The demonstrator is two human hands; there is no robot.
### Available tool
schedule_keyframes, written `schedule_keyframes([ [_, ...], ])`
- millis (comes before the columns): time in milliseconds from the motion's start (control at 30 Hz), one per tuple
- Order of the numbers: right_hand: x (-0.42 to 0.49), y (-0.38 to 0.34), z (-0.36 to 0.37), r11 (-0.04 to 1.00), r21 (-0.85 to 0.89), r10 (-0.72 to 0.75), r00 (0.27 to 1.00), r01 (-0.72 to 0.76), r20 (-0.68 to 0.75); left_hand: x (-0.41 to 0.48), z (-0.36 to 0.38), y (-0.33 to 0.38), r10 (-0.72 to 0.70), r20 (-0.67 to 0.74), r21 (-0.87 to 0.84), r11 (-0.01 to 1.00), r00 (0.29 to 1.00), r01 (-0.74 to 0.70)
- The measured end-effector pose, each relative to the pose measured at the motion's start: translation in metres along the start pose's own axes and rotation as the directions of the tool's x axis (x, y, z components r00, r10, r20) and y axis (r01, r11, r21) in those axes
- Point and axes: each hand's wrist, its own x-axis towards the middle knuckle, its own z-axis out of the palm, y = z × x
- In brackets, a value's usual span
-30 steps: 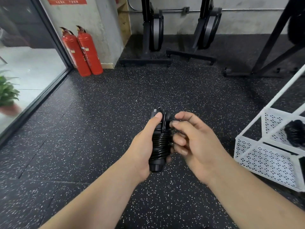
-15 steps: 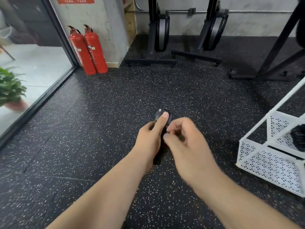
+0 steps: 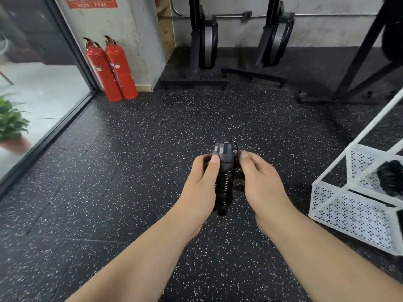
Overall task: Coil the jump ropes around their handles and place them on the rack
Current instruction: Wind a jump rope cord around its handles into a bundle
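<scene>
A potted plant [image 3: 12, 125] is seen at far left behind glass, w/ two red fire extinguishers [image 3: 111, 68] stood at upper left against the wall. At centre frame, slightly right, a black jump rope [image 3: 225, 177] is held upright over the speckled rubber floor [image 3: 130, 171], its cord coiled tightly round the handles. The bundle is gripped by the left hand [image 3: 202, 184]: thumb laid along the front, fingers curled round the back. On the other side it's pinched near the top by the right hand [image 3: 259, 182], thumb tip pressed beside a small cord loop, fingers curled under & mostly hidden. At right edge a white perforated rack [image 3: 353, 216] is seen, apart from the hands; a dark bundle [image 3: 390, 182] lies in it, too blurred to be identified.
</scene>
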Motion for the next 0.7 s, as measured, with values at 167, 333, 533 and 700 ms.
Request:
schedule_keyframes([
  [167,-0.004,0.008,0.008,0.983,-0.126,-0.131,0.991,0.13,-0.003,-0.004,0.005,-0.001,0.081,-0.03,-0.002,0.997,0.996,-0.081],
  [333,-0.012,0.006,0.02,0.973,-0.027,-0.231,0.955,0.23,-0.187,-0.016,0.024,-0.004,0.205,-0.092,0.049,0.978,0.974,-0.201],
  [533,-0.023,-0.008,0.025,0.837,0.54,0.109,0.994,-0.084,-0.014,-0.025,0.023,0.0,0.401,-0.181,0.193,0.91,0.898,-0.367],
  [700,-0.02,-0.01,0.025,0.892,0.452,0.021,1.0,-0.012,-0.016,-0.026,0.023,-0.002,0.424,-0.209,0.166,0.904,0.881,-0.395],
])
